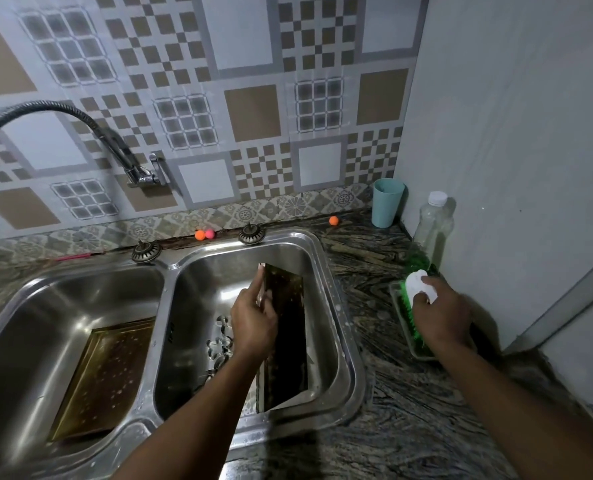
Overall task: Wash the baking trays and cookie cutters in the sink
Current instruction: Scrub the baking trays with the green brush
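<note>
The left hand (253, 317) holds a dark baking tray (286, 341) by its long edge. The fingers are closed on that edge and one finger points up along it. This tray stands tipped up in the right bowl of the steel sink (340, 327). It looks dark brown and shiny, with a thin pale rim.

Just left of that hand, down on the bowl floor, lies a small heap of silver cookie cutters (220, 342). They are bunched too close to count.

A second baking tray (104, 375) leans in the left bowl, well away from the left hand. It is gold at the rim and brown inside, with many little spots on it. So there are two trays.

The right hand (439, 315) is closed on one scrub brush (414, 306) with a white back and green bristles. Under the brush is a clear dish (400, 313) on the counter. Behind this hand stands one clear bottle (433, 230) with a white cap, and farther back one teal cup (387, 202).

Three small balls (200, 235) sit by the wall, two orange and one pink.
</note>
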Motion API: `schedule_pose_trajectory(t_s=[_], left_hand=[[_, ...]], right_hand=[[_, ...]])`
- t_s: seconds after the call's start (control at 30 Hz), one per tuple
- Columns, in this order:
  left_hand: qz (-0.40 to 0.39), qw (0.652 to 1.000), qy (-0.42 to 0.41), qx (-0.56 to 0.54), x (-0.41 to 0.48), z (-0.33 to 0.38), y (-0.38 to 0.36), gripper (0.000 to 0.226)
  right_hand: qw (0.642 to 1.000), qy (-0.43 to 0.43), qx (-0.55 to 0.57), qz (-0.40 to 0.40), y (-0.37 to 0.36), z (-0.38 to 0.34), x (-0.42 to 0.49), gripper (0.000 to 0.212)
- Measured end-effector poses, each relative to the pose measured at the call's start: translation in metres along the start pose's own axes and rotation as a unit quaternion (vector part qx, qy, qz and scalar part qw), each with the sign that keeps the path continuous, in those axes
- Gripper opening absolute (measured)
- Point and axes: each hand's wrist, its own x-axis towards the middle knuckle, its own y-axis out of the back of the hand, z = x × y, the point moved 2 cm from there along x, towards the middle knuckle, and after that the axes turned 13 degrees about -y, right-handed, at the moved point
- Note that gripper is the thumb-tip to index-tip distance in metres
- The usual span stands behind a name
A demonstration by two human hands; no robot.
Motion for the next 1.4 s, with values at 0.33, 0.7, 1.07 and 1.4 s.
schedule_pose_trajectory(t_s=[0.33,0.7,1.07,1.4], left_hand=[[0.007,0.995,0.001,-0.102,0.008,-0.005,0.033,0.05],[0.04,0.978,0.052,-0.2,0.024,-0.054,0.106,0.044],[0.093,0.975,0.109,-0.17,0.053,-0.093,0.134,0.045],[0.124,0.968,0.118,-0.182,0.076,-0.112,0.145,0.042]], right_hand=[[0.972,-0.081,0.181,-0.125,-0.049,-0.108,-0.047,0.029],[0.971,0.099,0.144,-0.163,-0.153,-0.165,-0.176,0.03],[0.961,0.134,0.15,-0.19,-0.193,-0.162,-0.244,0.029],[0.961,0.139,0.161,-0.177,-0.196,-0.129,-0.273,0.031]])
